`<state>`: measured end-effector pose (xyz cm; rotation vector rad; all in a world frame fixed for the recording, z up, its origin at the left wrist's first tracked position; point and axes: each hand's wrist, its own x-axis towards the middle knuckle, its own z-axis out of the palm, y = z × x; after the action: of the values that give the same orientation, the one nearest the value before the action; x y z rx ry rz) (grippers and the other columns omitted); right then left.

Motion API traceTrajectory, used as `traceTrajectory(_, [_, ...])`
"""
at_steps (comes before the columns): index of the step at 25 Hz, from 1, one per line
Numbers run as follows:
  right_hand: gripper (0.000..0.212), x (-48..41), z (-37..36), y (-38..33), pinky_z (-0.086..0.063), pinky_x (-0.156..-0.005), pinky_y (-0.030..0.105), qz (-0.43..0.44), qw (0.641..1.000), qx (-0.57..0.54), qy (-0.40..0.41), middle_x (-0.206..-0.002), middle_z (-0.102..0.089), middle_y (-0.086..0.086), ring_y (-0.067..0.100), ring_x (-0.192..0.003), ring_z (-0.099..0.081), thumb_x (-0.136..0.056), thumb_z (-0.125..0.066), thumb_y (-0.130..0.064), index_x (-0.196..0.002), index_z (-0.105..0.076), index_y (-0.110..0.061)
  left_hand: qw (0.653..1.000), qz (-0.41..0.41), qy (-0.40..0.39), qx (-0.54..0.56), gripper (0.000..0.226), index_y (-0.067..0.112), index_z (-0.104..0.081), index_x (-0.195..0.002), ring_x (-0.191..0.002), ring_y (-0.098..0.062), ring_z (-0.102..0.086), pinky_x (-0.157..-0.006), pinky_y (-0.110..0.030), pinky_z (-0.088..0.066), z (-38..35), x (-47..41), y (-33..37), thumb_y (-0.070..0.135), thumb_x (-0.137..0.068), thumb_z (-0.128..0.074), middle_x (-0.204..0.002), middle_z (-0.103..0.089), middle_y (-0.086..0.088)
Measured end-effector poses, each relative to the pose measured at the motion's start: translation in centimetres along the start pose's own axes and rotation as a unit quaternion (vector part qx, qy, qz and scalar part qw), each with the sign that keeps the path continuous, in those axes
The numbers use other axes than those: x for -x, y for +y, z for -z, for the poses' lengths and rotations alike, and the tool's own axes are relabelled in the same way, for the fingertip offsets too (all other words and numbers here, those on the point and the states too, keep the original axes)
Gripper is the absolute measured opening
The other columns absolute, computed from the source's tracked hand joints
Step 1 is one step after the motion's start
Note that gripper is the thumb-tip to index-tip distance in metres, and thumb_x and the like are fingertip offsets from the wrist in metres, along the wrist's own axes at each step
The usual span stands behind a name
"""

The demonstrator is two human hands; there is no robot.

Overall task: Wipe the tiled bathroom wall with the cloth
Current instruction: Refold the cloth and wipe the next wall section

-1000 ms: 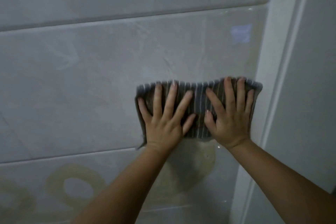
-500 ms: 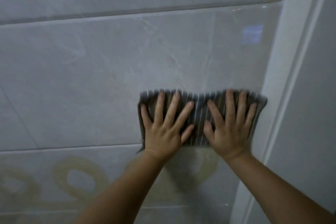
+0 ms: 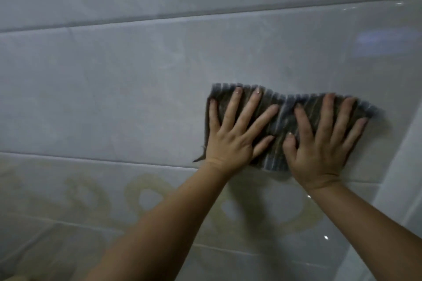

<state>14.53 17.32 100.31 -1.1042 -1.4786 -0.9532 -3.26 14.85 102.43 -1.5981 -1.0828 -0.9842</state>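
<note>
A grey striped cloth (image 3: 283, 118) lies spread flat against the glossy grey tiled wall (image 3: 114, 86), right of the middle of the view. My left hand (image 3: 237, 134) presses on its left half with fingers straight and spread. My right hand (image 3: 319, 143) presses on its right half in the same way, thumb near the cloth's middle. The cloth's lower edge sits at a horizontal grout line, and its lower part is hidden under both palms.
A band of tiles with beige ring patterns (image 3: 146, 196) runs below the cloth. A pale vertical corner strip (image 3: 402, 166) borders the tiles at the right edge. Another grout line (image 3: 159, 18) crosses the wall higher up. Plain tile stretches to the left.
Both hands and the cloth have slid a little down the wall toward the lower grout line, away from the right corner strip. The view has shifted, with the wall's left side filling more of it.
</note>
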Motion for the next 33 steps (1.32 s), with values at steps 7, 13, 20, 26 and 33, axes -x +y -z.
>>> traceTrajectory(7, [0.053, 3.4, -1.2, -5.6, -0.008, -0.113, 0.068, 0.023, 0.999, 0.007, -0.03, -0.157, -0.019, 0.019, 0.044, -0.147, -0.009, -0.095, -0.041, -0.034, -0.147, -0.033, -0.022, 1.0, -0.015, -0.001, -0.011, 0.055, 0.038, -0.044, -0.145, -0.149, -0.029, -0.023, -0.116, -0.062, -0.015, -0.2, 6.2, -5.0, 0.06, -0.095, -0.048, -0.156, -0.033, 0.001])
traceTrajectory(13, [0.053, 5.9, -4.0, -16.3, -0.006, -0.115, 0.065, 0.042, 0.999, 0.007, -0.027, -0.155, -0.02, 0.018, 0.039, -0.149, -0.005, -0.093, -0.042, -0.035, -0.144, -0.031, -0.025, 0.999, -0.03, 0.023, -0.007, 0.059, 0.038, -0.041, -0.147, -0.151, -0.028, -0.018, -0.117, -0.061, -0.013, 0.9, 12.4, -15.1, 0.061, -0.094, -0.049, -0.156, -0.034, 0.0])
traceTrajectory(20, [0.052, 6.8, -6.3, -26.4, -0.008, -0.114, 0.066, -0.022, 1.0, 0.018, -0.01, -0.153, -0.02, 0.021, 0.039, -0.148, -0.005, -0.094, -0.035, -0.034, -0.145, -0.029, -0.024, 0.998, -0.059, 0.017, 0.004, 0.059, 0.038, -0.038, -0.149, -0.152, -0.027, -0.012, -0.117, -0.06, -0.01, 2.2, 16.0, -24.2, 0.059, -0.095, -0.049, -0.157, -0.031, 0.001])
traceTrajectory(26, [0.053, 8.0, -6.7, -29.9, -0.01, -0.114, 0.066, -0.048, 0.999, 0.007, -0.012, -0.153, -0.02, 0.021, 0.038, -0.148, -0.006, -0.094, -0.033, -0.034, -0.146, -0.025, -0.027, 0.999, -0.038, 0.008, 0.003, 0.06, 0.037, -0.037, -0.15, -0.152, -0.028, -0.008, -0.116, -0.061, -0.007, 2.1, 18.6, -26.0, 0.058, -0.095, -0.051, -0.158, -0.029, -0.001])
traceTrajectory(33, [0.051, 8.4, -7.0, -29.4, -0.012, -0.115, 0.064, -0.004, 1.0, 0.004, 0.01, -0.154, -0.025, 0.017, 0.042, -0.145, -0.018, -0.095, -0.037, -0.038, -0.145, -0.035, -0.029, 0.999, -0.027, 0.017, -0.02, 0.061, 0.034, -0.033, -0.153, -0.151, -0.032, -0.013, -0.116, -0.063, -0.007, 1.9, 19.4, -25.9, 0.055, -0.097, -0.048, -0.162, -0.025, -0.004])
